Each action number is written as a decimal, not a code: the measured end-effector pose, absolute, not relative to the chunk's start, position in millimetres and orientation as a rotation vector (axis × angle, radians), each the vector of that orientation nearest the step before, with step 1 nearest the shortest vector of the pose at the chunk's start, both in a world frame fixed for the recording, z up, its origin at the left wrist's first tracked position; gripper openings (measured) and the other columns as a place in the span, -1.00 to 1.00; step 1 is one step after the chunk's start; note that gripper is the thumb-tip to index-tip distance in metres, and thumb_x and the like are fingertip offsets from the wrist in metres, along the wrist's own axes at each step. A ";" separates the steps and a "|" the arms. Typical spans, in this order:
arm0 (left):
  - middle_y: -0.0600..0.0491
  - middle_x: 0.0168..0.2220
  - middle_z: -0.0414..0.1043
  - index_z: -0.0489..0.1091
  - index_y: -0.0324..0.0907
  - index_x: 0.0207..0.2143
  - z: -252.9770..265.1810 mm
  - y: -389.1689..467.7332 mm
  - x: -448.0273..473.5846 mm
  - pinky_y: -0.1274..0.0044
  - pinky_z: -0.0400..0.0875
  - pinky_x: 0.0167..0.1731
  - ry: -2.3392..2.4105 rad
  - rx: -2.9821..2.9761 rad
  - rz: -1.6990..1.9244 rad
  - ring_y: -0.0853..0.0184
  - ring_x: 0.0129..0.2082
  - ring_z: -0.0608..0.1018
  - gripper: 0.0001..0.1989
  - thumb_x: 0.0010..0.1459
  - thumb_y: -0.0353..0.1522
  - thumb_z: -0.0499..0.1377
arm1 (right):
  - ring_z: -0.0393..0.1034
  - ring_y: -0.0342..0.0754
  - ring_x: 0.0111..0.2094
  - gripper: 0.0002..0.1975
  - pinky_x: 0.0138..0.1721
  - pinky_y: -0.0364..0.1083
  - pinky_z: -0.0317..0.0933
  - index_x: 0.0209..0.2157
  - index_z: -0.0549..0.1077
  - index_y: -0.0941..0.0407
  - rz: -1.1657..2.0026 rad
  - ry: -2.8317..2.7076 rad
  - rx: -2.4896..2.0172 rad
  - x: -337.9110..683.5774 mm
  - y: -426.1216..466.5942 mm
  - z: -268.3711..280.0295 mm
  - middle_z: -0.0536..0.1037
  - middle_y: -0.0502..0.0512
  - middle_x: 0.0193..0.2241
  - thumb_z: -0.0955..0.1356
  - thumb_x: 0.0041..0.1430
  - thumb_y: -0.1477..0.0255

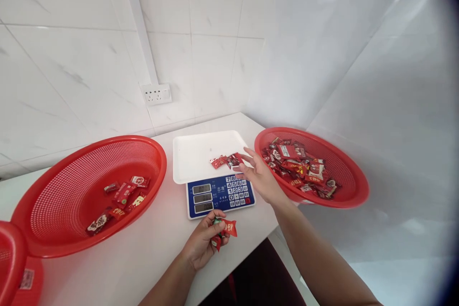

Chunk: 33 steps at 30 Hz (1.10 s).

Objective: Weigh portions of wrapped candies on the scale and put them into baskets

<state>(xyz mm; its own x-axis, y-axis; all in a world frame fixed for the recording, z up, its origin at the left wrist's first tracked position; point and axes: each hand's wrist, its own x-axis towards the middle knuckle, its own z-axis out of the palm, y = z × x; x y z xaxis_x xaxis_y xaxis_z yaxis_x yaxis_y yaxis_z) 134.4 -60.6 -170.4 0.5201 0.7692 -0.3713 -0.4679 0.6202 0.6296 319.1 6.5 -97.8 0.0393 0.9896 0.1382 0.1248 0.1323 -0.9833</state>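
Two red baskets flank a scale on our white desk (pixel 150 253). Our left hand (pixel 201 246) rests on the desk at about 6 o'clock from the scale (pixel 215 177), its grip clamped on a small bunch of red candy packets (pixel 225 229), one of them sticking out to the right of the fingers. Our right hand (pixel 258 177) reaches in from 3 o'clock over the right edge of the scale's white tray (pixel 193 158), its grip apart, fingers spread and the fingertips just beside a few loose red wrapped candies (pixel 226 161) lying on the tray; we cannot tell whether they touch. The blue keypad panel (pixel 220 196) faces us, just above the left hand.

At 3 o'clock from the scale, behind the right wrist, stands the right red basket (pixel 355 186), heaped with many red packets. At 9 o'clock sits the left red basket (pixel 53 201), holding only a handful of packets on its floor. A wall socket (pixel 156 93) is at 12 o'clock, on the tiled wall.
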 end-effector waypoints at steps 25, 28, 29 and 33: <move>0.13 -0.49 0.35 0.28 -0.18 -0.31 -170.6 -59.1 135.2 0.75 0.11 -0.77 0.705 0.571 0.768 0.56 -0.67 0.32 -0.64 -0.06 -0.16 0.28 | 0.23 0.00 0.03 -0.55 -0.06 0.02 0.24 0.08 0.21 0.00 1.009 -1.602 -1.109 290.9 -14.2 -79.1 0.30 0.13 0.04 0.28 0.14 0.29; 0.13 -0.50 0.35 0.29 -0.18 -0.31 -173.8 -58.7 137.3 0.73 0.16 -0.77 0.725 0.541 0.801 0.53 -0.67 0.34 -0.62 -0.06 -0.11 0.26 | 0.33 -0.02 -0.10 -0.66 -0.15 -0.01 0.28 0.00 0.32 0.00 1.038 -1.830 -1.171 286.2 -30.4 -90.5 0.44 0.11 -0.12 0.27 0.16 0.36; 0.14 -0.51 0.35 0.30 -0.18 -0.32 -175.4 -58.4 137.8 0.72 0.17 -0.76 0.735 0.521 0.822 0.53 -0.67 0.34 -0.61 -0.06 -0.10 0.26 | 0.37 -0.04 -0.18 -0.69 -0.18 -0.03 0.28 -0.04 0.36 0.01 1.086 -1.936 -1.175 284.4 -38.4 -96.2 0.47 0.08 -0.21 0.28 0.14 0.37; 0.15 -0.61 0.32 0.33 -0.21 -0.31 -180.9 -57.5 139.0 0.70 0.18 -0.76 0.766 0.417 0.786 0.50 -0.71 0.35 -0.57 0.02 -0.01 0.14 | 0.26 0.02 -0.04 -0.56 -0.06 -0.02 0.20 -0.04 0.37 0.00 1.090 -2.275 -1.120 277.4 -67.6 -116.5 0.43 0.09 -0.14 0.41 -0.02 0.41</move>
<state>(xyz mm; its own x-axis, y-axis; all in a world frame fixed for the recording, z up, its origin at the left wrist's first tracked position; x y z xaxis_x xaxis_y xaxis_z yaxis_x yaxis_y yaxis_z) 139.0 -57.5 -180.9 0.4638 0.7595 -0.4562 -0.4752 0.6478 0.5954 277.4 -67.6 -116.5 -0.6108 0.7918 -0.0019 0.4980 0.3822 -0.7784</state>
